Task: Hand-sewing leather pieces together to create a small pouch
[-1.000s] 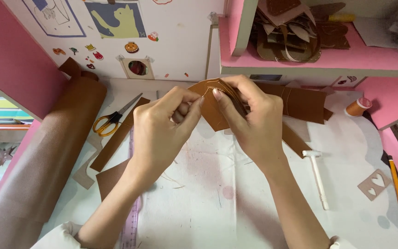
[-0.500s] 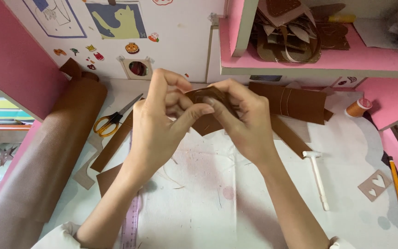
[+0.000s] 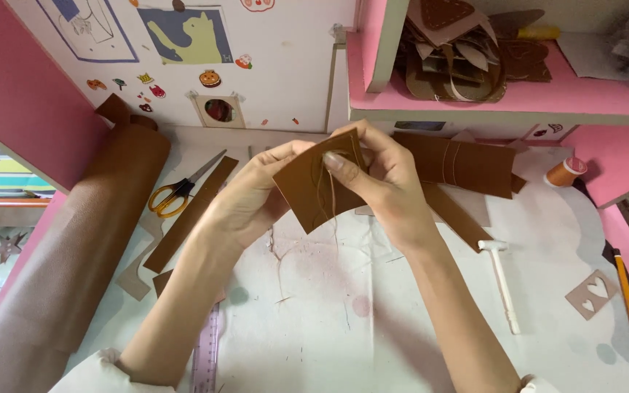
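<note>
Both hands — left hand (image 3: 245, 200), right hand (image 3: 384, 182) — are pinching a thin, flexible brown leather square (image 3: 314, 191) by its edges, right of the yellow-handled scissors (image 3: 172, 195) — light, bendable, its thread (image 3: 327, 200) dangling.

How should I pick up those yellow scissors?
Probably by the yellow handle loops of the scissors, coming from the lower left. They lie flat on the table with the blades pointing up and right, away from that side, so the handles are safest.
</note>
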